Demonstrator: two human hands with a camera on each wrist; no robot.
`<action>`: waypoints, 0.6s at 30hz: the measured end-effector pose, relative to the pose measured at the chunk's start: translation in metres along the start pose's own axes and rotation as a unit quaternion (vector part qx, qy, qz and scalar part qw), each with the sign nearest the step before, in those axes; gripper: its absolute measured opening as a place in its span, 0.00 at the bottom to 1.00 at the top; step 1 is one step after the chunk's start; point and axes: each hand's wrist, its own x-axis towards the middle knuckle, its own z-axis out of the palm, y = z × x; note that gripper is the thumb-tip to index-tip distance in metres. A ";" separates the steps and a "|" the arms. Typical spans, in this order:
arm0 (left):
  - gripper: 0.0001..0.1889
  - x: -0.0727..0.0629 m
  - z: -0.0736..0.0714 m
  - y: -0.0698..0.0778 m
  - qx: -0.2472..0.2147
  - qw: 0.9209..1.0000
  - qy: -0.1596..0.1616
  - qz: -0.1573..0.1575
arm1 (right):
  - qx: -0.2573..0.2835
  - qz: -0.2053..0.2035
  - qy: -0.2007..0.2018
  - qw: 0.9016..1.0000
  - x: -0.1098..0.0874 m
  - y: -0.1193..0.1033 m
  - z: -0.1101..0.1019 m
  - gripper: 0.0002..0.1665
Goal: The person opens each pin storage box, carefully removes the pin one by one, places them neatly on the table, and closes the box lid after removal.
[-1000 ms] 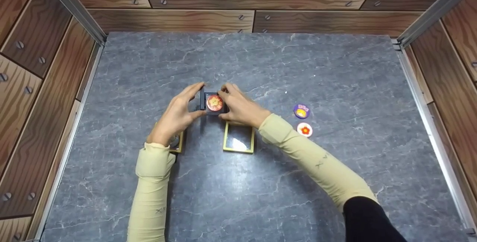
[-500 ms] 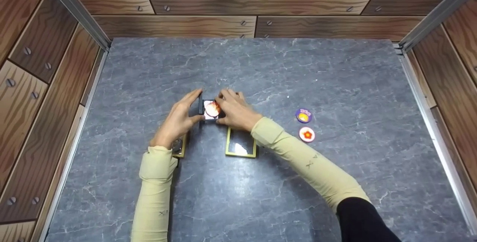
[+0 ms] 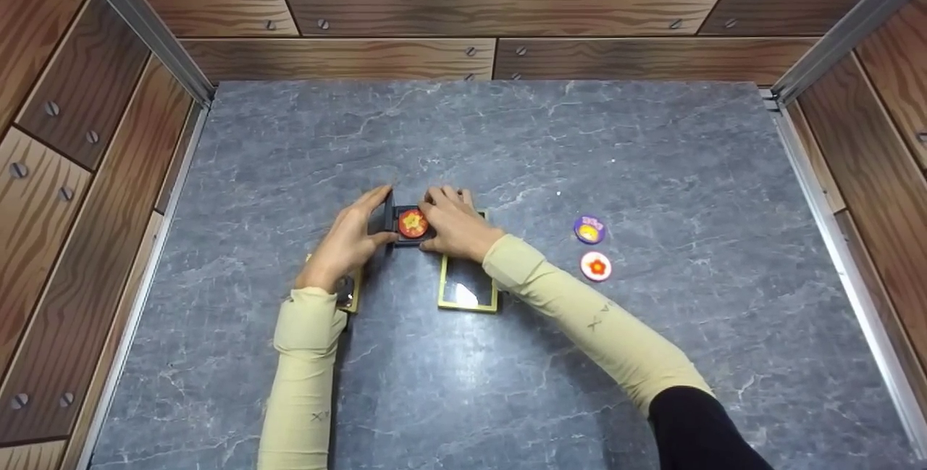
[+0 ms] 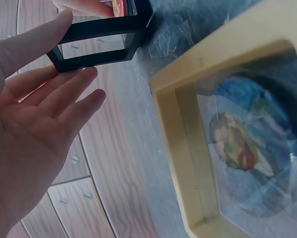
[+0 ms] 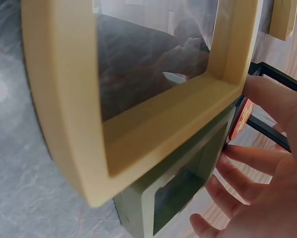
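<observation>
Left hand pinches an upright lid. Right hand grips its black case at right, red badge inside.

A person's left hand pinches the upright lid of a small black case, while the right hand holds the case's right side. In the case lies a red disc bearing a yellow star-like shape. Just nearer, partly under the right forearm, a yellow frame rests on the grey marbled table. Another yellow-edged frame shows partly beside the left wrist. Well to the right, a purple disc lies just beyond a white disc with a red flower. Wood-patterned panels stand at the far, left and right sides.
</observation>
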 end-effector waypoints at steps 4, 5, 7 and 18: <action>0.44 0.000 0.001 -0.002 -0.002 1.000 -0.004 0.001 | 0.011 -0.010 0.010 1.000 0.000 -0.002 0.000 0.44; 0.43 0.001 0.001 -0.002 -0.001 1.000 -0.005 0.002 | 0.013 -0.015 0.015 1.000 0.000 -0.003 -0.001 0.44; 0.43 0.000 0.001 -0.002 0.001 1.000 -0.006 0.006 | 0.019 -0.027 0.028 0.999 0.001 -0.006 -0.002 0.42; 0.43 0.001 0.000 -0.003 0.011 1.000 -0.009 0.018 | -0.001 -0.052 0.053 0.997 0.009 -0.021 0.003 0.24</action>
